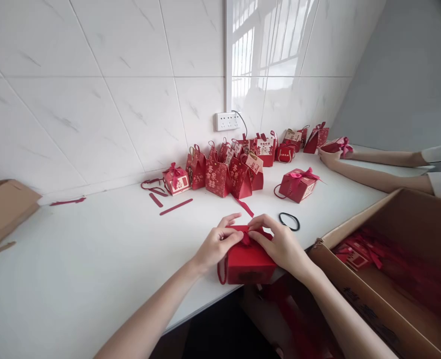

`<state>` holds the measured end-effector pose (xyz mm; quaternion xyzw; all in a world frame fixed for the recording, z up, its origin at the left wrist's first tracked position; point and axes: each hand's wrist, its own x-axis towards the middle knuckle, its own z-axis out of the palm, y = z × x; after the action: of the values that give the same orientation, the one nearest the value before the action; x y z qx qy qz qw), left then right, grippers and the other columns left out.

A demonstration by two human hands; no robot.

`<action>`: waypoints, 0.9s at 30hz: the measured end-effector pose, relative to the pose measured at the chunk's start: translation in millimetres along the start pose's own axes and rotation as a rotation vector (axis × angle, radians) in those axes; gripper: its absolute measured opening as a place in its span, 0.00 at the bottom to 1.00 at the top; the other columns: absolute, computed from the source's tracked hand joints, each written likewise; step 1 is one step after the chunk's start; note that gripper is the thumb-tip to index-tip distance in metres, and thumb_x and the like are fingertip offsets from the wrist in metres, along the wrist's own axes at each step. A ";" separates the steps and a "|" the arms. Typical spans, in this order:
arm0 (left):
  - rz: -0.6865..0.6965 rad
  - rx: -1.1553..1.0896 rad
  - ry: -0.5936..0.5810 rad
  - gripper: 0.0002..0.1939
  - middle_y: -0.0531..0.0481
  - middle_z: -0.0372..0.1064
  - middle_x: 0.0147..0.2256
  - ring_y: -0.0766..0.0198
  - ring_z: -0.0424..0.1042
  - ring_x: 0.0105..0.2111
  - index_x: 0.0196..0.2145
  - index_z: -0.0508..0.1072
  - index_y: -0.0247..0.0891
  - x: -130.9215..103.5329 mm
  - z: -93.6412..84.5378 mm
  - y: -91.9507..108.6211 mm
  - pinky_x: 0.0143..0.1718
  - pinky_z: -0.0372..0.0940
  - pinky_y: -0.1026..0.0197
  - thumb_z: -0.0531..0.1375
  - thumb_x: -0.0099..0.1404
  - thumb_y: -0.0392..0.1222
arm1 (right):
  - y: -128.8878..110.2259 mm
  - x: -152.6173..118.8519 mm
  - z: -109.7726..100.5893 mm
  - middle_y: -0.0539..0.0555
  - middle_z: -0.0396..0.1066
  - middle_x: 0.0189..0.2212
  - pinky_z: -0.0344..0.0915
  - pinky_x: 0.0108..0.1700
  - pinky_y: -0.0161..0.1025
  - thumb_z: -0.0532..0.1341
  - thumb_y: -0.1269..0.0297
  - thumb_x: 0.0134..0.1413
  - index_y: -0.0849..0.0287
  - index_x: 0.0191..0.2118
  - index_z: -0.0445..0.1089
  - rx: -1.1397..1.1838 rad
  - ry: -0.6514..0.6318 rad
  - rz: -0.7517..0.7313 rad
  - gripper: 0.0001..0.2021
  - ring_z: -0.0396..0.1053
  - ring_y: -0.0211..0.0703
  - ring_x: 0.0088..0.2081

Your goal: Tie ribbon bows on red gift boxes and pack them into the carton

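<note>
A red gift box stands at the front edge of the white table, with a cord handle hanging on its left side. On its top is a red ribbon, gathered into a knot or small bow. My left hand pinches the ribbon from the left, thumb and index finger closed. From the right, my right hand pinches the same ribbon between thumb and fingers. The fingertips cover part of the ribbon, so its exact shape is hidden.
Several red gift boxes stand along the wall. One bow-tied box and a black band lie nearer. A cardboard carton is at right. Another person's hands hold a box. Ribbon strips lie left.
</note>
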<state>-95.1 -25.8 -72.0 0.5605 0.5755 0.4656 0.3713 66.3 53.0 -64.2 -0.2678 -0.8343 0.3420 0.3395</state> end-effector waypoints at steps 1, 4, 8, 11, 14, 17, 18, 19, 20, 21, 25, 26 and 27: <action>-0.013 -0.010 0.001 0.15 0.52 0.52 0.61 0.53 0.52 0.61 0.27 0.76 0.40 0.4 0.2 -0.2 0.62 0.49 0.50 0.55 0.62 0.49 | 0.3 -0.2 -0.4 0.51 0.74 0.32 0.66 0.42 0.41 0.56 0.66 0.53 0.55 0.33 0.66 0.002 -0.013 -0.006 0.03 0.71 0.43 0.35; -0.048 -0.051 0.002 0.15 0.54 0.49 0.63 0.52 0.49 0.62 0.25 0.76 0.40 0.8 0.6 0.1 0.62 0.48 0.48 0.56 0.62 0.50 | 1.2 -0.3 -1.1 0.50 0.73 0.33 0.65 0.43 0.40 0.55 0.67 0.55 0.56 0.32 0.66 -0.016 -0.038 -0.034 0.04 0.70 0.41 0.36; -0.052 -0.071 0.003 0.16 0.55 0.48 0.63 0.52 0.48 0.62 0.23 0.75 0.40 0.4 0.9 0.5 0.62 0.47 0.48 0.56 0.62 0.50 | 1.4 -0.2 -2.1 0.50 0.72 0.33 0.65 0.43 0.40 0.54 0.69 0.56 0.56 0.33 0.66 -0.034 -0.047 -0.067 0.05 0.69 0.40 0.36; -0.059 -0.046 0.006 0.16 0.55 0.48 0.63 0.51 0.49 0.62 0.23 0.75 0.40 0.7 0.8 -0.2 0.62 0.50 0.48 0.56 0.62 0.50 | 0.3 -2.8 -5.5 0.53 0.71 0.38 0.65 0.45 0.41 0.53 0.72 0.55 0.56 0.34 0.66 -0.057 -0.042 -0.130 0.06 0.69 0.42 0.40; -0.050 -0.033 0.015 0.15 0.54 0.47 0.64 0.51 0.49 0.62 0.25 0.76 0.40 0.9 0.8 -0.6 0.61 0.51 0.48 0.56 0.62 0.50 | -2.1 -8.2 -10.1 0.56 0.67 0.45 0.65 0.47 0.44 0.54 0.73 0.53 0.56 0.31 0.68 -0.137 -0.044 -0.195 0.08 0.68 0.46 0.46; -0.033 -0.060 0.002 0.15 0.55 0.47 0.64 0.52 0.49 0.63 0.26 0.76 0.40 0.3 0.6 -0.2 0.61 0.51 0.48 0.56 0.62 0.50 | -3.8 -13.5 -12.4 0.57 0.66 0.46 0.65 0.48 0.49 0.56 0.71 0.52 0.54 0.33 0.71 -0.251 -0.031 -0.228 0.07 0.67 0.50 0.47; -0.030 -0.074 -0.003 0.15 0.55 0.47 0.64 0.52 0.49 0.63 0.25 0.76 0.40 -0.1 0.2 0.0 0.61 0.50 0.48 0.56 0.62 0.49 | -3.8 -14.6 -12.3 0.57 0.66 0.46 0.65 0.49 0.51 0.57 0.69 0.52 0.54 0.33 0.71 -0.280 -0.021 -0.238 0.07 0.67 0.50 0.48; -0.028 -0.087 -0.007 0.15 0.56 0.47 0.64 0.52 0.49 0.63 0.24 0.76 0.40 -0.5 -0.3 0.1 0.62 0.50 0.48 0.57 0.62 0.49 | -3.6 -15.2 -11.9 0.57 0.66 0.46 0.65 0.48 0.51 0.58 0.68 0.53 0.54 0.34 0.72 -0.302 -0.011 -0.245 0.06 0.67 0.51 0.48; -0.028 -0.097 -0.009 0.15 0.57 0.46 0.64 0.51 0.49 0.63 0.23 0.76 0.40 -0.9 -1.1 0.2 0.62 0.49 0.47 0.57 0.62 0.49 | -3.2 -15.3 -11.2 0.56 0.66 0.46 0.65 0.48 0.51 0.58 0.67 0.53 0.53 0.34 0.72 -0.315 -0.002 -0.249 0.05 0.67 0.51 0.47; -0.028 -0.103 -0.011 0.15 0.57 0.46 0.64 0.51 0.48 0.63 0.23 0.75 0.40 -1.4 -1.9 0.2 0.62 0.48 0.47 0.57 0.61 0.49 | -2.6 -15.1 -10.3 0.56 0.66 0.46 0.65 0.48 0.51 0.59 0.66 0.54 0.53 0.34 0.72 -0.323 0.004 -0.252 0.05 0.67 0.51 0.47; -0.010 -0.087 -0.032 0.15 0.60 0.42 0.65 0.51 0.45 0.64 0.24 0.76 0.41 -3.1 -5.8 0.3 0.62 0.47 0.45 0.58 0.62 0.50 | -0.7 -12.9 -6.8 0.56 0.68 0.45 0.67 0.46 0.49 0.58 0.64 0.57 0.53 0.34 0.72 -0.340 0.037 -0.273 0.06 0.68 0.49 0.45; -0.001 -0.073 -0.037 0.15 0.60 0.41 0.65 0.51 0.45 0.64 0.24 0.76 0.41 -3.6 -6.4 0.6 0.63 0.46 0.46 0.57 0.62 0.50 | -0.5 -12.5 -6.1 0.56 0.68 0.44 0.66 0.46 0.48 0.57 0.64 0.57 0.54 0.33 0.72 -0.347 0.052 -0.282 0.06 0.68 0.49 0.44; 0.008 -0.055 -0.040 0.15 0.60 0.41 0.65 0.51 0.44 0.64 0.24 0.76 0.41 -4.1 -6.8 1.1 0.63 0.46 0.46 0.57 0.62 0.50 | -0.4 -12.2 -5.5 0.56 0.68 0.43 0.66 0.46 0.48 0.57 0.64 0.58 0.54 0.33 0.72 -0.356 0.067 -0.291 0.07 0.68 0.49 0.44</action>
<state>-100.9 -30.7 -69.4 0.5615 0.5526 0.4716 0.3961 77.9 46.7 -65.6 -0.2113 -0.8996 0.1280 0.3601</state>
